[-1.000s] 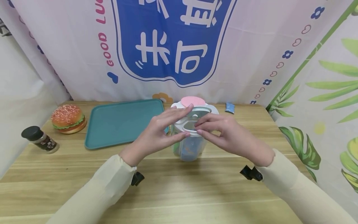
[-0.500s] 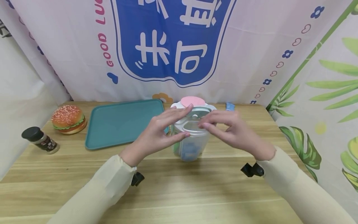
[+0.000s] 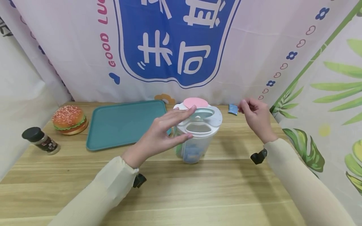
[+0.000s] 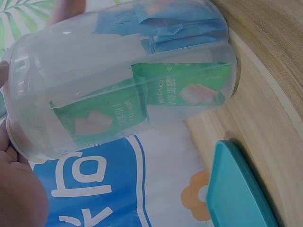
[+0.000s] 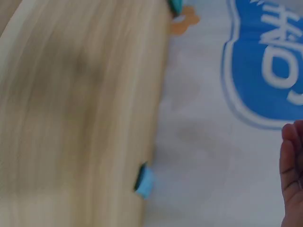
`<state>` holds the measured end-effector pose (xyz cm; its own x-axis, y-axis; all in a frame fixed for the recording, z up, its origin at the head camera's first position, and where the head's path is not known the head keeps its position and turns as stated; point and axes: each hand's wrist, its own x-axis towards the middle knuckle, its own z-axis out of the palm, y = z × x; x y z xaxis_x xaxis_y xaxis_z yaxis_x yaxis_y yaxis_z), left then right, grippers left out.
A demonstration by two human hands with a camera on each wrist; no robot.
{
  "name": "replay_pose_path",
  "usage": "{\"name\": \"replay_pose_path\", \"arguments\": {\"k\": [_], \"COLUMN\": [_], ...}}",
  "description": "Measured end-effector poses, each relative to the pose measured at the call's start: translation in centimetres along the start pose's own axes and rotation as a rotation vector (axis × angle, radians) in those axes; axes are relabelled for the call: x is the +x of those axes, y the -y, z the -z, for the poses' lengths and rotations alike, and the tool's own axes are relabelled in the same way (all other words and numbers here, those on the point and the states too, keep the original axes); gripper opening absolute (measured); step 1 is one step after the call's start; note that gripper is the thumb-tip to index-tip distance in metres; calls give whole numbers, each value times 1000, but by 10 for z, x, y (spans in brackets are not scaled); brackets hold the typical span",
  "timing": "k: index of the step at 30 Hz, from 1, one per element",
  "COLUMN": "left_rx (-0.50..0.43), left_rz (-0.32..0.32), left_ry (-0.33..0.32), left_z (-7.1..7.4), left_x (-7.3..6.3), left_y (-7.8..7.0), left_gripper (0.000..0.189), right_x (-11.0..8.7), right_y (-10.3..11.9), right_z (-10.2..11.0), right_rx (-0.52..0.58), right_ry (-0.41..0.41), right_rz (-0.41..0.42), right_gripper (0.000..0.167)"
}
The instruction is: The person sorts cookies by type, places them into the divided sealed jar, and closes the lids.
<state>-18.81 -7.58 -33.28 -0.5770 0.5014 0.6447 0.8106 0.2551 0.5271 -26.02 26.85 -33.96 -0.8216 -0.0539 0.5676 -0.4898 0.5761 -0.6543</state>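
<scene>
A clear storage jar (image 3: 198,146) with a white lid (image 3: 213,121) stands upright at the table's middle. Its lid has a pink round cap (image 3: 195,102) and a raised flap (image 3: 203,112) beside an uncovered opening. In the left wrist view, green packets (image 4: 189,85) and several blue packets (image 4: 189,26) lie in separate compartments of the jar. My left hand (image 3: 161,133) holds the lid's left side, thumb at the front and fingers behind. My right hand (image 3: 255,116) holds nothing, with fingertips just right of a small blue packet (image 3: 233,109) at the table's back edge.
A teal tray (image 3: 127,124) lies left of the jar. Farther left are a toy hamburger (image 3: 69,120) and a black-capped seasoning bottle (image 3: 41,141). A printed curtain (image 3: 237,62) hangs along the back of the wooden table (image 3: 169,197).
My right hand has left the jar's opening and moved right and back, beside the blue packet. Blue contents have settled low in the jar. My left hand stays on the lid.
</scene>
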Motion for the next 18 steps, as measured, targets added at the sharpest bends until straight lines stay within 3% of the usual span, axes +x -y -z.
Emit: {"name": "replay_pose_path", "arguments": {"k": [4, 9, 15, 18], "left_rx": [6, 13, 27, 26], "left_rz": [-2, 1, -1, -3], "left_ry": [1, 3, 9, 9], "left_z": [2, 1, 2, 2], "left_x": [-1, -3, -2, -1], "left_y": [0, 1, 1, 0], "left_gripper": [73, 73, 72, 71], "right_x": [0, -2, -1, 1], "right_y": [-34, -66, -86, -92], "right_z": [-4, -10, -14, -17], "right_rx": [-171, -275, -348, -381], "right_ry": [134, 371, 577, 636], "right_rz": [-110, -168, -286, -279], "right_gripper": [36, 34, 59, 67]}}
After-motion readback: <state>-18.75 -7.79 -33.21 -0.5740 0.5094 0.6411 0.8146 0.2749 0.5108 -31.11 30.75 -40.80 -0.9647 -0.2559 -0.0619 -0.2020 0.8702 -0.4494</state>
